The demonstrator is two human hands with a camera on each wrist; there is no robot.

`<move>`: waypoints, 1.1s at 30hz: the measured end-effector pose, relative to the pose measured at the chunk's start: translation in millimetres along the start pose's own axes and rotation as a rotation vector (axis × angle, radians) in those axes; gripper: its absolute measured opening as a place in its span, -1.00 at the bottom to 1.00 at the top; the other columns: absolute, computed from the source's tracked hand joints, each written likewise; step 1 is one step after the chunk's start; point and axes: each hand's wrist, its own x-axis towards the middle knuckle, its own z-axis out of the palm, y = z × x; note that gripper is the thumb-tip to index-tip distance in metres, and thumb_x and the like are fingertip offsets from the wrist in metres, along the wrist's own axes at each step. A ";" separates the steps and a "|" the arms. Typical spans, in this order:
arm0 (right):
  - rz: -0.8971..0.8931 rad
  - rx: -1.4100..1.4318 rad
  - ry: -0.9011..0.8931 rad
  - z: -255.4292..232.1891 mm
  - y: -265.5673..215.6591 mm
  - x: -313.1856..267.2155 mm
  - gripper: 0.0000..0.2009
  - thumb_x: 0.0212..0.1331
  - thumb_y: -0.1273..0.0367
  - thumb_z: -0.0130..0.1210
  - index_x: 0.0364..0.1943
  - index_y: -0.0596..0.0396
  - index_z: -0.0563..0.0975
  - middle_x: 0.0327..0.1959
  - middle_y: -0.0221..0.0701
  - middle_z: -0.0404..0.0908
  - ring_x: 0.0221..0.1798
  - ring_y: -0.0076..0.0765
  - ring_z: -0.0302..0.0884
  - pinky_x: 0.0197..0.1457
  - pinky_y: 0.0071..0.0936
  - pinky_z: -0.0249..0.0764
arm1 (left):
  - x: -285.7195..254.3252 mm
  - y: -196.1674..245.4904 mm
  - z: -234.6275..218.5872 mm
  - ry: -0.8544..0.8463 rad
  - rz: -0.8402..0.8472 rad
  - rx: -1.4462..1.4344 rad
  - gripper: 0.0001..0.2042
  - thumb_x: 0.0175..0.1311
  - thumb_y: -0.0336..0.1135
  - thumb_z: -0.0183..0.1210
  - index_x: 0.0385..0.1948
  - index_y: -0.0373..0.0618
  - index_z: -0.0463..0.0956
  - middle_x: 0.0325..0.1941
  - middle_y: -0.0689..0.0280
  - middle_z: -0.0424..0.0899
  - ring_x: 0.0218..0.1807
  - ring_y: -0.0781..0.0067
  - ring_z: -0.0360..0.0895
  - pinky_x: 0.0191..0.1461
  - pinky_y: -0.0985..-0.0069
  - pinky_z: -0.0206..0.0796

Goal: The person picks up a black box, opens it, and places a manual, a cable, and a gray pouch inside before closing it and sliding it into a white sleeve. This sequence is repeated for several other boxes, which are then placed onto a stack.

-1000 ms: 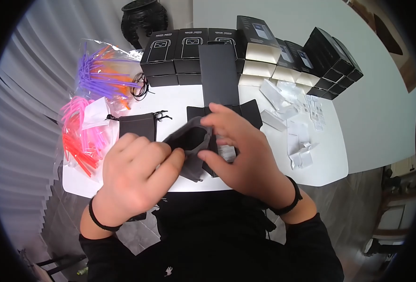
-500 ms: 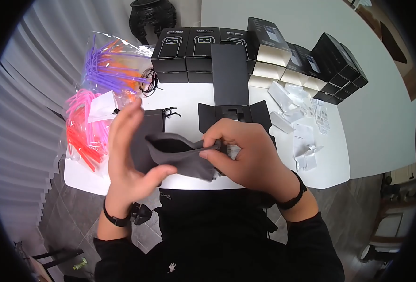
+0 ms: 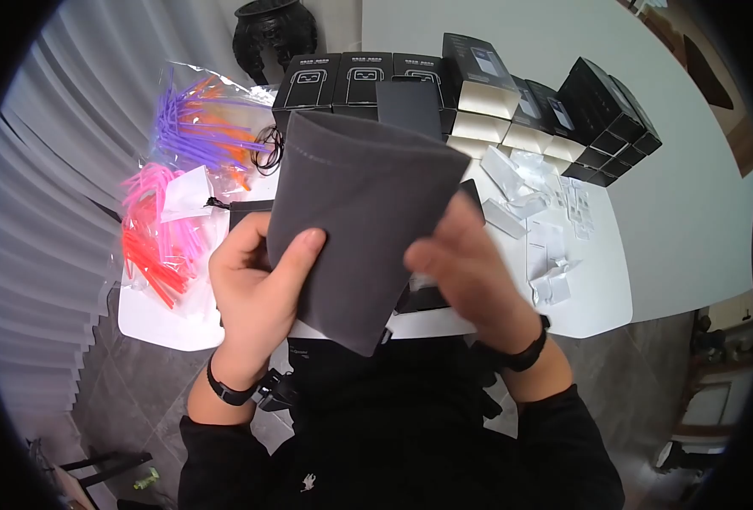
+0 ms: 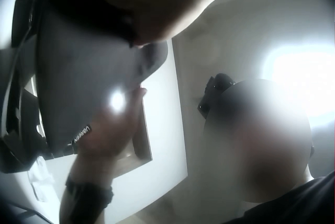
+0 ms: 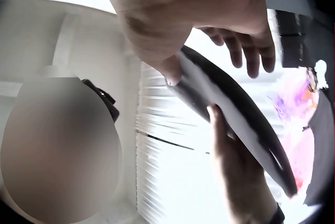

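Note:
A dark grey fabric drawstring pouch (image 3: 364,221) is held up flat over the table, its mouth at the top and slightly parted. My left hand (image 3: 257,289) grips its left side, thumb across the front and fingers behind. Beside the lower right edge is my right hand (image 3: 478,276), blurred, with fingers spread and nothing held. In the right wrist view, the right hand's fingers (image 5: 251,51) hang loosely extended next to the pouch (image 5: 225,93). Behind the pouch stands an open black box, mostly hidden, with its raised lid (image 3: 410,106) showing. A second dark pouch (image 3: 249,206) lies behind my left hand, largely covered.
Black boxes (image 3: 364,81) are stacked along the table's back. Bags of purple and orange sticks (image 3: 202,127) and pink and red sticks (image 3: 155,246) lie at left, near a coiled black cable (image 3: 268,151). White packaging pieces (image 3: 512,191) are scattered at right.
The pouch has been raised and turned so its broad face shows. My left hand has gone from apart and spread to gripping it, while my right hand has let go of its edge.

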 end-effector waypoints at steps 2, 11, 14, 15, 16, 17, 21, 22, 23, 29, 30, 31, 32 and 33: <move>0.166 -0.040 -0.063 -2.6 16.8 -12.8 -0.42 0.26 0.42 0.28 0.32 0.25 0.29 0.18 -0.28 0.52 0.21 -0.43 0.50 0.23 -0.45 0.48 | 1.5 -3.1 7.0 0.006 -0.040 -0.016 -0.88 0.33 -0.44 0.30 -0.24 -0.28 0.59 -0.31 0.33 0.71 -0.28 0.67 0.60 -0.14 0.71 0.42; 0.169 -0.224 0.193 -11.2 29.3 -24.0 -0.75 0.28 0.44 0.21 -0.02 0.29 0.60 -0.15 -0.36 0.70 -0.14 -0.57 0.64 -0.05 -0.56 0.57 | -23.8 -41.1 10.3 -0.280 -0.473 -0.438 -0.76 0.32 -0.41 0.31 -0.05 -0.33 0.63 -0.08 0.20 0.74 -0.07 0.49 0.66 0.08 0.52 0.48; 0.171 -0.120 0.215 -13.6 37.0 -23.5 -0.73 0.28 0.45 0.21 0.03 0.26 0.57 -0.11 -0.37 0.68 -0.09 -0.56 0.61 0.00 -0.54 0.56 | -28.0 -50.0 9.5 -0.208 -0.492 -0.374 -0.83 0.34 -0.40 0.30 -0.18 -0.33 0.69 -0.17 0.24 0.76 -0.17 0.52 0.65 -0.01 0.52 0.49; 0.206 -0.061 0.210 -13.0 39.2 -24.6 -0.71 0.29 0.46 0.20 0.06 0.25 0.56 -0.08 -0.38 0.67 -0.06 -0.55 0.60 0.03 -0.53 0.55 | -27.8 -47.8 10.4 -0.186 -0.448 -0.261 -0.84 0.33 -0.40 0.30 -0.20 -0.33 0.69 -0.21 0.24 0.76 -0.22 0.52 0.65 -0.06 0.52 0.48; 0.241 -0.002 0.206 -12.8 41.3 -25.3 -0.70 0.29 0.47 0.19 0.08 0.24 0.54 -0.06 -0.38 0.66 -0.03 -0.54 0.59 0.06 -0.51 0.54 | -27.1 -42.4 12.5 -0.164 -0.405 -0.147 -0.84 0.33 -0.39 0.30 -0.23 -0.33 0.70 -0.26 0.24 0.76 -0.27 0.51 0.65 -0.11 0.52 0.47; 0.264 0.056 0.170 -13.6 43.2 -25.3 -0.69 0.28 0.48 0.18 0.10 0.23 0.54 -0.03 -0.39 0.65 0.01 -0.52 0.57 0.11 -0.49 0.52 | -25.8 -36.6 13.5 -0.143 -0.362 -0.033 -0.84 0.33 -0.39 0.30 -0.25 -0.33 0.70 -0.31 0.25 0.77 -0.32 0.51 0.64 -0.16 0.52 0.47; 0.279 0.260 0.035 -18.0 56.6 -26.2 -0.64 0.28 0.51 0.16 0.17 0.21 0.50 0.08 -0.39 0.60 0.16 -0.47 0.50 0.29 -0.40 0.41 | -19.1 -10.9 13.2 -0.269 0.235 0.532 -0.87 0.24 -0.45 0.34 -0.28 -0.32 0.67 -0.41 0.16 0.67 -0.45 0.32 0.58 -0.35 0.51 0.37; 0.262 0.301 0.004 -17.8 59.7 -26.6 -0.62 0.28 0.51 0.16 0.19 0.21 0.48 0.11 -0.39 0.58 0.20 -0.46 0.49 0.33 -0.38 0.39 | -20.1 -1.4 13.9 -0.278 0.301 0.580 -0.88 0.21 -0.46 0.35 -0.28 -0.31 0.67 -0.43 0.14 0.64 -0.46 0.25 0.56 -0.39 0.50 0.35; 0.265 0.339 -0.024 -15.8 61.2 -27.3 -0.60 0.28 0.51 0.16 0.21 0.20 0.47 0.13 -0.38 0.57 0.23 -0.45 0.47 0.35 -0.36 0.37 | -20.4 8.6 15.0 -0.289 0.365 0.626 -0.87 0.18 -0.48 0.37 -0.29 -0.30 0.66 -0.44 0.12 0.60 -0.48 0.19 0.55 -0.42 0.49 0.32; 0.287 0.665 -0.180 -2.1 74.0 -29.1 -0.51 0.32 0.51 0.13 0.33 0.17 0.35 0.26 -0.35 0.48 0.34 -0.38 0.41 0.42 -0.25 0.34 | -8.6 38.3 26.3 -0.287 0.338 0.791 -0.70 0.14 -0.46 0.41 -0.60 -0.28 0.40 -0.62 0.20 0.30 -0.61 0.27 0.26 -0.52 0.41 0.12; 0.300 0.675 -0.169 -2.6 77.5 -28.8 -0.51 0.33 0.50 0.13 0.34 0.16 0.34 0.27 -0.35 0.47 0.34 -0.37 0.41 0.41 -0.24 0.36 | -7.4 39.1 25.1 -0.290 0.309 0.772 -0.70 0.15 -0.46 0.41 -0.61 -0.27 0.40 -0.63 0.21 0.27 -0.61 0.27 0.24 -0.52 0.42 0.10; 0.295 0.672 -0.125 -3.0 77.1 -29.0 -0.52 0.33 0.50 0.12 0.33 0.16 0.35 0.26 -0.35 0.48 0.33 -0.37 0.42 0.40 -0.25 0.37 | -5.9 39.4 23.9 -0.296 0.282 0.751 -0.70 0.15 -0.45 0.40 -0.61 -0.27 0.39 -0.64 0.21 0.23 -0.61 0.28 0.21 -0.53 0.43 0.08; 0.291 0.668 -0.078 -3.6 76.1 -29.7 -0.53 0.33 0.49 0.12 0.32 0.16 0.36 0.24 -0.36 0.49 0.32 -0.37 0.44 0.39 -0.26 0.38 | -7.4 33.4 21.1 -0.265 0.240 0.679 -0.74 0.18 -0.45 0.38 -0.58 -0.29 0.45 -0.66 0.27 0.26 -0.59 0.43 0.20 -0.51 0.49 0.06; 0.287 0.662 -0.030 -4.5 74.9 -30.6 -0.54 0.34 0.49 0.12 0.31 0.17 0.36 0.23 -0.36 0.50 0.30 -0.37 0.45 0.39 -0.27 0.39 | -8.8 30.5 19.0 -0.225 0.188 0.612 -0.77 0.20 -0.44 0.37 -0.54 -0.30 0.49 -0.64 0.31 0.32 -0.57 0.50 0.23 -0.49 0.52 0.07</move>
